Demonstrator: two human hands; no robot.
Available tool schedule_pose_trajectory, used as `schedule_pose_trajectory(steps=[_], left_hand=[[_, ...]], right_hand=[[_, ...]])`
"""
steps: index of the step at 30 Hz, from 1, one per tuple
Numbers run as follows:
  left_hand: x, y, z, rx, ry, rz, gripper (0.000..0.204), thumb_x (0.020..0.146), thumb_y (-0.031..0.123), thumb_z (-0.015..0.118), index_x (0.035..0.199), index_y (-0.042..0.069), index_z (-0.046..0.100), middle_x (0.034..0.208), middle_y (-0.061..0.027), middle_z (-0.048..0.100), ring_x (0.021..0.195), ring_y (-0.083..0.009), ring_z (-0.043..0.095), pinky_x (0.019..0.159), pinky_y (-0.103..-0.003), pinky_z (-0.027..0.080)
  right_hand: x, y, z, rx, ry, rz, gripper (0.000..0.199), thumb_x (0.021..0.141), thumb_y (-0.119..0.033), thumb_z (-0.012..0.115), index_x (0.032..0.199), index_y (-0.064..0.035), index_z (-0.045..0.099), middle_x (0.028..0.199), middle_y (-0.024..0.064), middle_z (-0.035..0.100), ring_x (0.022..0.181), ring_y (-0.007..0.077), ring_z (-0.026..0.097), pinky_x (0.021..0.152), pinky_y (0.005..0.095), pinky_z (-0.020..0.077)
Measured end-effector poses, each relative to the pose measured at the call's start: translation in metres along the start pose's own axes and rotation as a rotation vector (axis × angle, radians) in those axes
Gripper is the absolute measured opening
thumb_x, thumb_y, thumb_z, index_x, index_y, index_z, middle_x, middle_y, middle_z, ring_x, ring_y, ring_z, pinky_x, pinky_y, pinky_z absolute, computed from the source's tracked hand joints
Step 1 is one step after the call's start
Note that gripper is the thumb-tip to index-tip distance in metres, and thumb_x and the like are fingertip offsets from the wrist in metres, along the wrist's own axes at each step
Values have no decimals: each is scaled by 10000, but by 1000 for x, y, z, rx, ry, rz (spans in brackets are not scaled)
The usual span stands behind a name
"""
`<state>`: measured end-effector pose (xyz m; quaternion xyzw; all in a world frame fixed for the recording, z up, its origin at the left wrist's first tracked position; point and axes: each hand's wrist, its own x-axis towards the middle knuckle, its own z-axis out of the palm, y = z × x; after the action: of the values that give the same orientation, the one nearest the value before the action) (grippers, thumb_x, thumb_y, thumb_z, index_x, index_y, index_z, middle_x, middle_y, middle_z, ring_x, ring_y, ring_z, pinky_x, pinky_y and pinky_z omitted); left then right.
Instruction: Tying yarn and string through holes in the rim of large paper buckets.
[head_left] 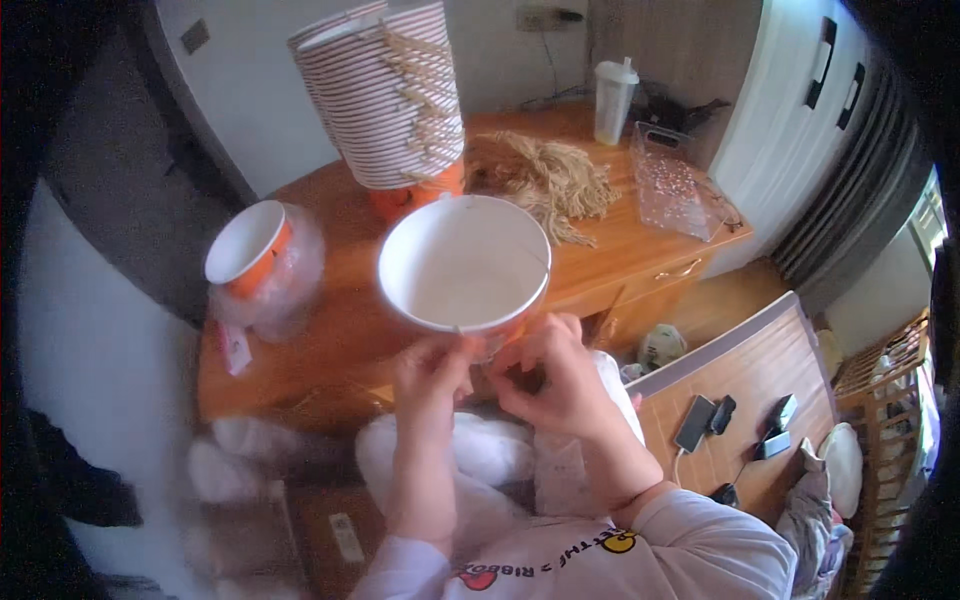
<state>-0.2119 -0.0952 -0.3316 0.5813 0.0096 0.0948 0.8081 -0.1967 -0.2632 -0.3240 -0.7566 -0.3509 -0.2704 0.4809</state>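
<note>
Wooden desk (pixel 345 275) spans mid-frame. Left hand (pixel 428 375) and right hand (pixel 560 375) curl fingers (pixel 546 345) beside one paper bucket (pixel 465 262), opening and grip unclear.

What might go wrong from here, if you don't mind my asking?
The tall bucket stack might topple if bumped, as it rises high behind the front bucket. That bucket could tip, since the left fingers and right fingers are both at its near side. The loose twine might tangle, lying heaped.

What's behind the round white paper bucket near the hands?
A tall stack of white and orange paper buckets, tan string heaped right of it. The front bucket partly hides the stack's bottom.
</note>
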Motion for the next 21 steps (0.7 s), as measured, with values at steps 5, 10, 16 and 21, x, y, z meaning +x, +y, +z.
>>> schedule_pose_trajectory(steps=[5,10,16,21], left_hand=[[0,8,-1,46,101,-51,182,845,203,761,827,43,675,676,2,618,491,-40,441,446,-209,315],[-6,19,1,502,217,260,133,885,131,689,882,16,623,731,11,567,613,-64,501,562,-207,393],[9,29,-9,1207,55,872,496,836,234,745,1248,60,530,1390,-167,328,1261,-314,398,1042,-444,350],[12,44,-18,1373,-320,957,276,709,307,792,776,94,628,1078,-83,656,1059,-331,588,918,-451,470]], right_hand=[[8,3,-14,34,-107,-10,295,712,-49,750,892,-130,530,885,22,613,867,258,598,781,391,356],[2,8,-20,91,-83,10,245,752,-100,743,903,-121,551,874,46,612,883,266,594,811,401,372],[-5,27,-48,127,-118,81,193,816,-205,722,933,-102,609,855,60,624,862,267,587,835,391,372],[-8,41,-73,83,-16,116,222,844,-295,681,926,-98,622,820,48,638,842,268,568,829,389,368]])
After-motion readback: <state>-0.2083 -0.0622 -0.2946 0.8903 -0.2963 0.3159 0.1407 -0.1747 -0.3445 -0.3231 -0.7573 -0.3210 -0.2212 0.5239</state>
